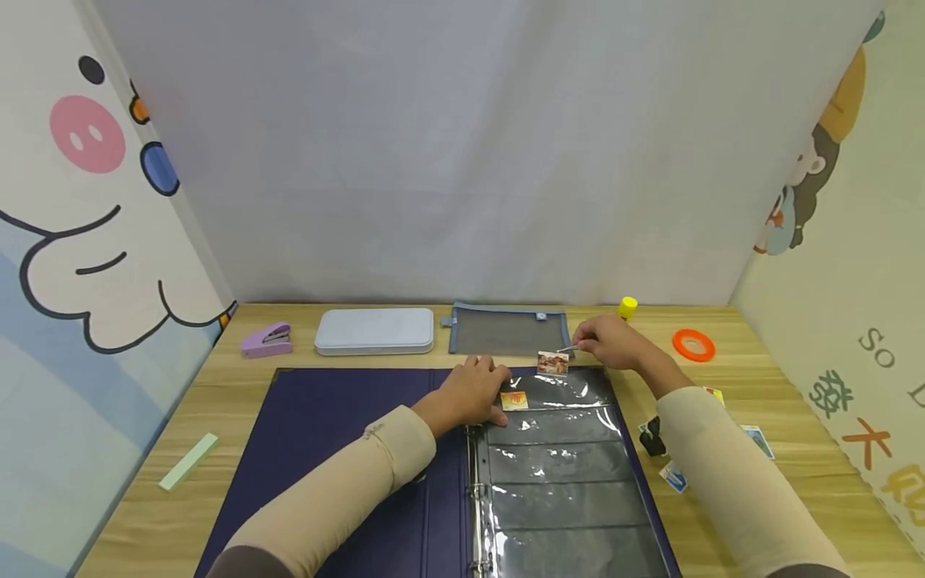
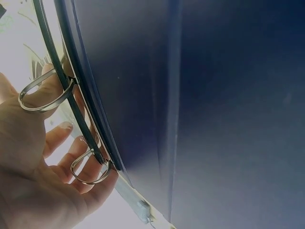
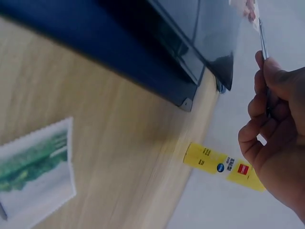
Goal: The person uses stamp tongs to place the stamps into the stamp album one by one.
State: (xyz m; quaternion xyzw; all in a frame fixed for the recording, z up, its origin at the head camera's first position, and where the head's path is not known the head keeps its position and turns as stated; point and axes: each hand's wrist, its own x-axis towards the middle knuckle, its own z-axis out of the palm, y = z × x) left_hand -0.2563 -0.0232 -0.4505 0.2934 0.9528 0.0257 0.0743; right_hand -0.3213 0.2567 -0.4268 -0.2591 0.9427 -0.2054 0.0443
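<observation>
A dark blue ring binder (image 1: 347, 433) lies spread on the table, a black pocket page (image 1: 564, 466) on its right side. My right hand (image 1: 610, 341) pinches metal tweezers (image 3: 263, 40), whose tips hold a brownish picture stamp (image 1: 552, 363) over the page's top edge. Beside the binder rings (image 2: 45, 90), my left hand (image 1: 473, 393) rests on the page's upper left corner with fingers spread. A small orange-yellow stamp (image 1: 515, 400) sits in the top pocket row, next to the left fingertips.
Behind the binder stand a purple stapler (image 1: 266, 340), a white case (image 1: 375, 331), a grey mesh pouch (image 1: 509, 331) and a yellow glue stick (image 3: 209, 160). To the right are an orange tape roll (image 1: 694, 345), a black object (image 1: 653, 437) and loose stamps (image 1: 674, 477). A pale green strip (image 1: 189, 461) lies left.
</observation>
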